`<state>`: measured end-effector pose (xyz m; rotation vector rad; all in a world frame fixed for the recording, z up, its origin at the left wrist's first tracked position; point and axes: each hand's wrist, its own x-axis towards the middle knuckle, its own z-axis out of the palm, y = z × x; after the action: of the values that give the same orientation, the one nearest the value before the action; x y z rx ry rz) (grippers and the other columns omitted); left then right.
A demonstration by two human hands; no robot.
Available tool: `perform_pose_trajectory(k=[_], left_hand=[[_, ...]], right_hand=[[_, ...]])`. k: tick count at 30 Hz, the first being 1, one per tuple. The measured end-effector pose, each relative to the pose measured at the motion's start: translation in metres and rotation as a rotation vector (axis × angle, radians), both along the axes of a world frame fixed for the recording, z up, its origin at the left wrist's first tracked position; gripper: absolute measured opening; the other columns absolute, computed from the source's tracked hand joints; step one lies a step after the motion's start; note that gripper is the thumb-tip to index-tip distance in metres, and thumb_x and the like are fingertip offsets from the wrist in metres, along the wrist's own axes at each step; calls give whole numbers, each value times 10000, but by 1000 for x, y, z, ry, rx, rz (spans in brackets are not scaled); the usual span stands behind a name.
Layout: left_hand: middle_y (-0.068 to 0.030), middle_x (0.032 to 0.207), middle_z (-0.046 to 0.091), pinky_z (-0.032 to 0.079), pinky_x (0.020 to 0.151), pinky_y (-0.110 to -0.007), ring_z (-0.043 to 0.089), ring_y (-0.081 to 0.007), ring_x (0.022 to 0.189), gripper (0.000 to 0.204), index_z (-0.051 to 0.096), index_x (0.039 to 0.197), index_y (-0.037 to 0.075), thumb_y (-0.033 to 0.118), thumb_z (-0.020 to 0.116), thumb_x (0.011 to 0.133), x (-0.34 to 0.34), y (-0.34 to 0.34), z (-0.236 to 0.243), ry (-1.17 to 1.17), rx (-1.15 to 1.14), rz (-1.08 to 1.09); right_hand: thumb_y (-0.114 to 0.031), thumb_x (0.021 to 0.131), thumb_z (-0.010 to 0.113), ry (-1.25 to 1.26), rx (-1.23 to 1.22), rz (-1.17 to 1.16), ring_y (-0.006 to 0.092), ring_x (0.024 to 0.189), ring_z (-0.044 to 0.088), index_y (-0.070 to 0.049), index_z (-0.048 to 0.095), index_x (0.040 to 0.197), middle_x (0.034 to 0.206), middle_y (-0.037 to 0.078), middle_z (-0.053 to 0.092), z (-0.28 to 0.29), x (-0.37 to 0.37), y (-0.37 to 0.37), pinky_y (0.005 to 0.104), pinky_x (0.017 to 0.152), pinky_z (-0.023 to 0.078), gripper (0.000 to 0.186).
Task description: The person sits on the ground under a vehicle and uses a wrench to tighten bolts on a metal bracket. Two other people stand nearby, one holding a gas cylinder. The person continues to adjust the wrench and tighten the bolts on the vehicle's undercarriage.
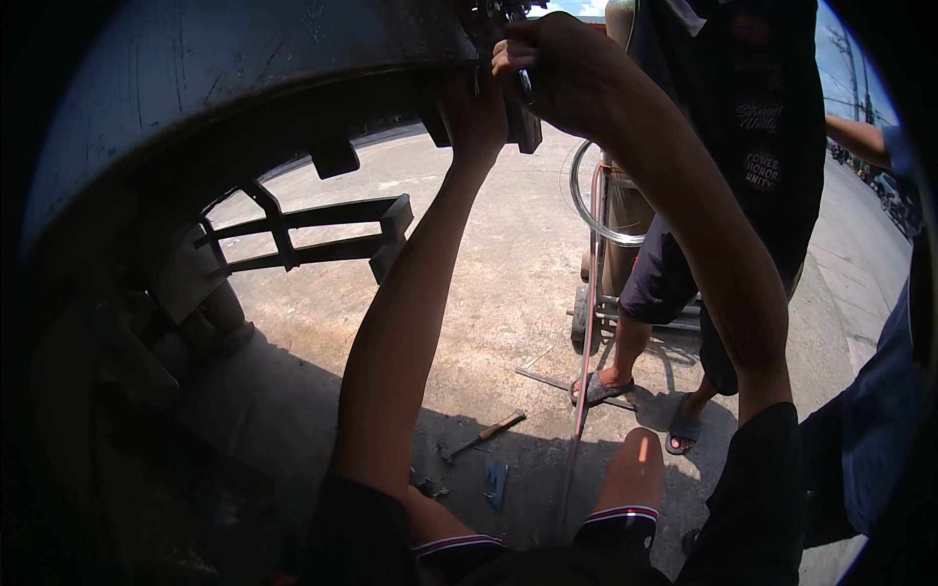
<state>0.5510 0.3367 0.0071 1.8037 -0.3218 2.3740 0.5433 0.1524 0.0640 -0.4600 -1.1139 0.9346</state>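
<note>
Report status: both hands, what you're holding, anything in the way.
Right hand closed on shiny metal piece. Left hand raised beside big metal panel, fingers hidden, grip unclear. Hammer on ground below, out of the way.

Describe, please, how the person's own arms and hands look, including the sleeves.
Dark, short sleeves leave the forearms bare. The right hand and the partly hidden left hand show no gloves; no watch is visible.
</note>
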Motion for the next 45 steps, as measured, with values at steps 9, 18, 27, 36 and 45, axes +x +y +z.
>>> perform_pose_trajectory(k=[9, 18, 27, 36, 45], left_hand=[[-78, 767, 627, 459, 654, -312, 597, -168, 706, 151, 614, 922, 30, 166, 570, 970, -12, -15, -2, 234, -111, -5], [9, 766, 523, 425, 599, -230, 510, -70, 694, 88, 580, 979, 86, 174, 583, 970, -19, -31, -10, 263, -659, -826], [15, 753, 521, 358, 538, -223, 450, -59, 642, 81, 609, 960, 67, 134, 632, 922, -89, -69, -12, 343, -471, -606], [-15, 614, 534, 375, 483, -252, 499, -86, 533, 183, 615, 828, 35, 157, 537, 941, -97, -78, 4, 426, -573, -346], [-27, 636, 567, 391, 527, -264, 519, -96, 539, 159, 623, 813, 41, 171, 629, 902, -116, -65, 9, 563, -522, -442]], right_hand=[[-238, 1024, 464, -195, 152, -578, 27, 498, 329, -73, 509, 1057, 644, -60, 361, -53, -4, -37, 184, 435, 299, 174], [-197, 1016, 469, -572, -421, -576, 21, 525, 364, -59, 559, 1020, 621, -48, 419, -314, 38, -89, 227, 459, 279, 165], [-312, 983, 500, -265, -1138, -593, 107, 399, 428, -46, 580, 991, 614, 4, 484, -668, -29, -161, 281, 347, 323, 278], [-308, 970, 521, -361, -1034, -675, 112, 409, 461, -40, 588, 986, 617, 12, 509, -657, -14, -160, 275, 352, 336, 277], [-286, 941, 575, -495, -1018, -648, 217, 618, 593, 15, 627, 1002, 670, 119, 603, -662, -13, -151, 365, 598, 445, 311]])
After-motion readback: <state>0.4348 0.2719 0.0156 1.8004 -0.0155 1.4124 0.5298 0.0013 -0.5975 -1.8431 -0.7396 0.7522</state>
